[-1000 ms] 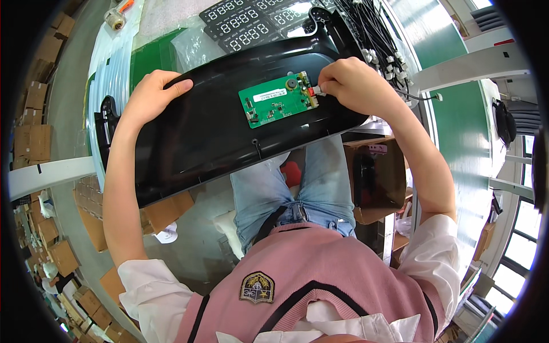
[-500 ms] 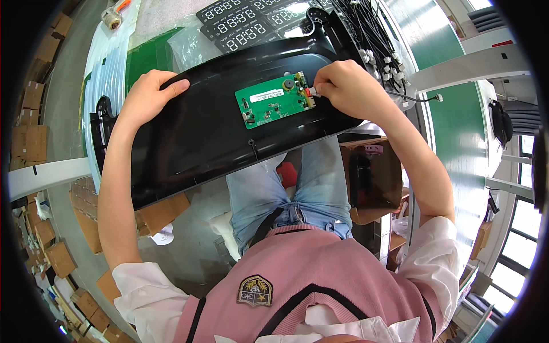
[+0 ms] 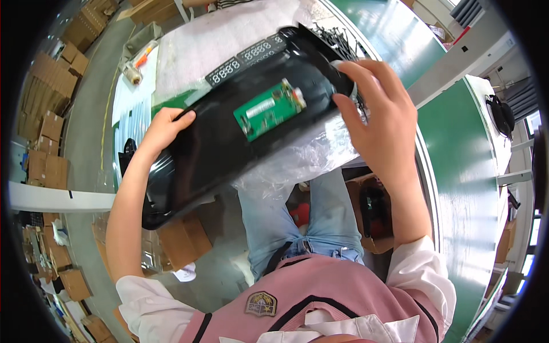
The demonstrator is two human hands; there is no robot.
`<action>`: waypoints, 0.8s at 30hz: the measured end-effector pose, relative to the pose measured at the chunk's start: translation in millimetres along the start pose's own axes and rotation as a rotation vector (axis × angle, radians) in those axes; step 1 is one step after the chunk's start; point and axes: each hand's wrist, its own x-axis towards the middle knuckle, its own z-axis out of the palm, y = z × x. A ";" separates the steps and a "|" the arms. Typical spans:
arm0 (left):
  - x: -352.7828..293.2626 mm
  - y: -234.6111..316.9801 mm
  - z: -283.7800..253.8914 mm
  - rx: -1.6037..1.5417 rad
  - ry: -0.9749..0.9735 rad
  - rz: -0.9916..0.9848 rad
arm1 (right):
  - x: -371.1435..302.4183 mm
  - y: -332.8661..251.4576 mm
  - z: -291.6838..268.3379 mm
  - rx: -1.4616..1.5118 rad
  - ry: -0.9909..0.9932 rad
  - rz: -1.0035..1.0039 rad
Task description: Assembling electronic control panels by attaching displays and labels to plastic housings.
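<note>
A glossy black plastic housing (image 3: 211, 143) is tilted in front of me, its right end higher and farther away. A green circuit board (image 3: 269, 110) with a white label lies on its inner face. My left hand (image 3: 166, 131) clasps the housing's left edge, thumb on top and the other fingers hidden beneath. At the opposite end my right hand (image 3: 380, 106) has thumb and fingers spread apart around the right rim; whether it touches is blurred. Clear plastic film (image 3: 309, 163) shows below the housing's near edge.
Black display panels with white digit segments (image 3: 243, 60) lie on the bench beyond the housing. Black cables (image 3: 337, 43) are bunched at its far right. A roller-like tool with an orange handle (image 3: 137, 66) rests at far left. Cardboard boxes (image 3: 183, 240) stand below the bench.
My right hand has left the connector at the board's edge and opened by the housing's right end. The housing has tilted, its right end swinging away. Clear film has come into view beneath it.
</note>
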 end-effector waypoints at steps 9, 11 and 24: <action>166.0 -37.5 -37.3 -0.125 0.133 -0.172 | -142.7 4.0 -33.5 0.561 -0.244 0.557; 199.6 -65.2 -49.1 -0.138 0.120 -0.164 | -194.0 7.9 -41.0 0.573 -0.299 0.618; 145.5 20.9 -73.2 0.173 0.280 0.118 | -546.7 28.5 -20.9 -0.158 -0.578 1.393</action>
